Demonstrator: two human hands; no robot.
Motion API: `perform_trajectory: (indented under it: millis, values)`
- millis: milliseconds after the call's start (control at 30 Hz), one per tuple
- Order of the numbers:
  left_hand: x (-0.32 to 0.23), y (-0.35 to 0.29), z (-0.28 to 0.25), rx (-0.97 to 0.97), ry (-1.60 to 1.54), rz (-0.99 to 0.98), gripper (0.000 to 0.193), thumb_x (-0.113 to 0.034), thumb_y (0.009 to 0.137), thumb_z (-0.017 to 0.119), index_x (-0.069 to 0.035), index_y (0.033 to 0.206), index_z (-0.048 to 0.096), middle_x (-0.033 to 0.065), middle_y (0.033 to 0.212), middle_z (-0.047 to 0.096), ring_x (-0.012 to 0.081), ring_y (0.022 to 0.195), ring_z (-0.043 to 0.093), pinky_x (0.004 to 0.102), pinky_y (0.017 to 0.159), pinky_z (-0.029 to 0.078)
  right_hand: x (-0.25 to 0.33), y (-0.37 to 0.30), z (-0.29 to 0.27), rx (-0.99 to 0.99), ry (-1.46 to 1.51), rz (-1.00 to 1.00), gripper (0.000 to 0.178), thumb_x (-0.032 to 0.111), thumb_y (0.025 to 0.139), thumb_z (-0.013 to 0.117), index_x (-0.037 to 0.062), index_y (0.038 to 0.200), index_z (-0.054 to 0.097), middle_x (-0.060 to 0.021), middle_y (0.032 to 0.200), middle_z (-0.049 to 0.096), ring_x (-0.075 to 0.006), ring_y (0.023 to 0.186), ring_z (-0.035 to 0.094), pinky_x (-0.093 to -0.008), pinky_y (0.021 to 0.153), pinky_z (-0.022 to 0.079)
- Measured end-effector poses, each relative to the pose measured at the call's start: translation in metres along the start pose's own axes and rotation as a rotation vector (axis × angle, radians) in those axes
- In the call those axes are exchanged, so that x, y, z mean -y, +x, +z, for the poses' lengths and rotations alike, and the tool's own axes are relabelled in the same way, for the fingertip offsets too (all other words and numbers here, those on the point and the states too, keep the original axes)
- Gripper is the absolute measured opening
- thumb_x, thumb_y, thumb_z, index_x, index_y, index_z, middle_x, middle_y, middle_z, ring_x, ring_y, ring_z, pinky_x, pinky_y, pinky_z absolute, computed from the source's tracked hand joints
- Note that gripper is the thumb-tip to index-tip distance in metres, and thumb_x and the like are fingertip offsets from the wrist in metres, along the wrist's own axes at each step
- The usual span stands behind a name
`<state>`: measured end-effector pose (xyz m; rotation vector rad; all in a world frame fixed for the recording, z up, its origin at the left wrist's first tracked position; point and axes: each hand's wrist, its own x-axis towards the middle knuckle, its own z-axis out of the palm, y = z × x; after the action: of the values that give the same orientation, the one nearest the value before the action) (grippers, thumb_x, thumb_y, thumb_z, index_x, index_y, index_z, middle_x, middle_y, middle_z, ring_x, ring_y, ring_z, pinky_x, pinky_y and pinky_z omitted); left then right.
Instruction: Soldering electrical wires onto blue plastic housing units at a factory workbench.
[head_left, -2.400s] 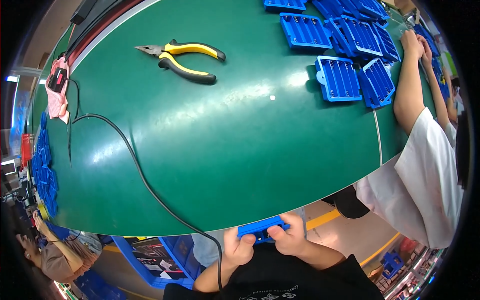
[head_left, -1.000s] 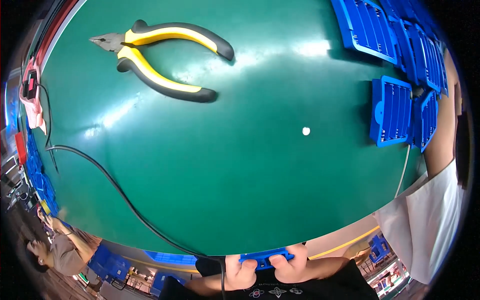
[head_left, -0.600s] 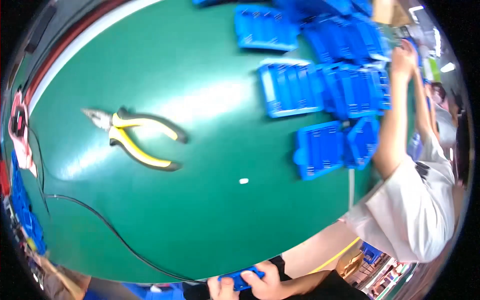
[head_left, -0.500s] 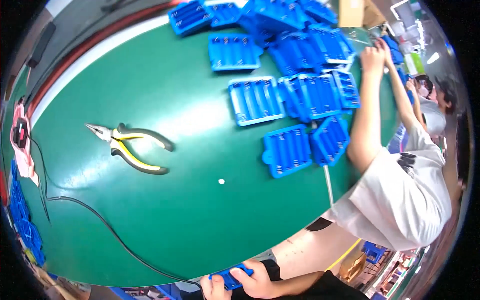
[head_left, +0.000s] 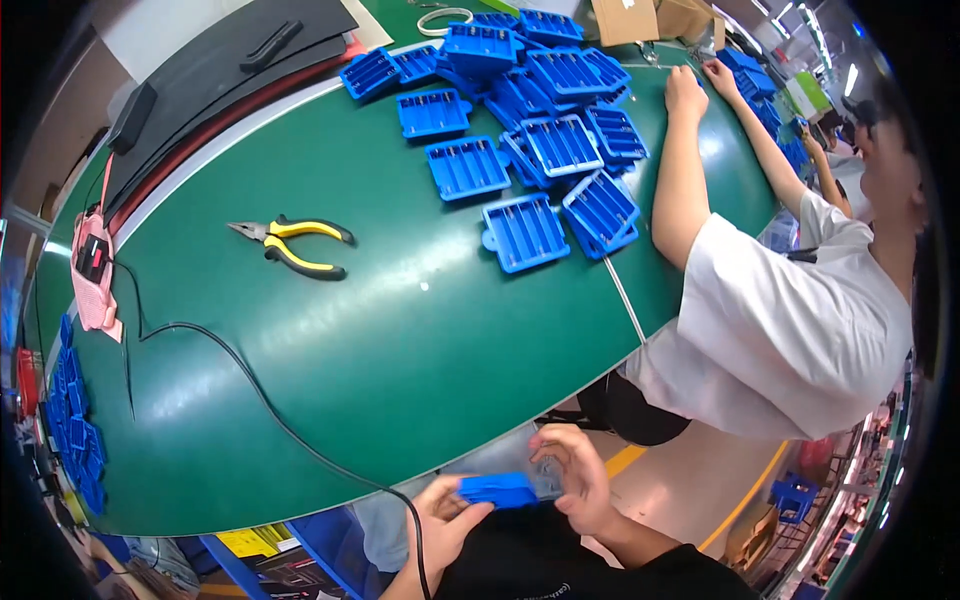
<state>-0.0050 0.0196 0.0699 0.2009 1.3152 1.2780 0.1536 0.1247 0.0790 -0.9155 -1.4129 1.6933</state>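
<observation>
Left hand [head_left: 442, 518] angled inward, fingers gripping one blue case [head_left: 499, 490], just off the tabletop's [head_left: 350, 365] near edge, right hand [head_left: 585, 485] curled beside it, its grip unclear, one pliers [head_left: 301, 228] toward the far-left edge

1. Black shirt [head_left: 500, 562], worn by the person at the lower edge: small pale lettering [head_left: 566, 589] set in a slanting line on the cloth, partly cut off by the picture's lower edge
2. Dark package [head_left: 290, 572], lying in the blue crate [head_left: 223, 561]: pale printed marks, too small to read
3. Yellow sheet [head_left: 252, 541], in the same crate beside the package: dark marks in places, too small to tell whether they are print
4. White shirt [head_left: 780, 330], worn by the co-worker: a dark patch [head_left: 803, 256], its form indistinct, possibly print
</observation>
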Motion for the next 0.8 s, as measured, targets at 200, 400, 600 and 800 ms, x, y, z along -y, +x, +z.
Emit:
perform_trajectory:
  millis: [200,400,600,800]
  values:
    - [0.045,0.012,0.015,0.162,-0.488,0.117,0.035,0.013,0.075,0.068,0.001,0.105,0.054,0.0103,0.098,0.064,0.0171,0.092,0.063,0.0302,0.088,0.048,-0.011,-0.015,0.004,0.146,-0.200,0.004,0.040,0.026,0.080,0.072,-0.0043,0.105,0.065,-0.0146,0.115,0.055,-0.0233,0.103,0.055,-0.0343,0.088,0.044]
    - [0.016,0.009,0.009,-0.003,-0.002,0.337,0.055,0.008,0.066,0.076,0.003,0.116,0.054,0.0154,0.121,0.054,0.0228,0.111,0.054,0.0353,0.096,0.044,-0.006,0.001,0.001,0.153,-0.302,-0.177,0.021,0.010,0.080,0.064,0.0000,0.098,0.068,-0.0141,0.101,0.063,-0.0252,0.092,0.062,-0.0334,0.081,0.049]
    - [0.001,0.017,-0.006,0.120,0.263,0.648,0.056,0.003,0.065,0.078,0.004,0.117,0.056,0.0156,0.120,0.056,0.0242,0.113,0.055,0.0356,0.098,0.044,-0.011,0.015,0.005,0.271,-0.280,-0.224,0.032,-0.002,0.074,0.062,0.0020,0.105,0.067,-0.0152,0.104,0.064,-0.0276,0.093,0.064,-0.0325,0.081,0.049]
    - [0.002,0.022,-0.006,-0.036,0.373,0.436,0.033,-0.001,0.073,0.075,-0.001,0.104,0.067,0.0111,0.099,0.069,0.0202,0.090,0.066,0.0307,0.083,0.051,-0.028,0.022,0.013,0.259,-0.063,-0.021,0.026,0.003,0.080,0.068,-0.0022,0.105,0.065,-0.0153,0.103,0.065,-0.0257,0.093,0.065,-0.0333,0.080,0.051]
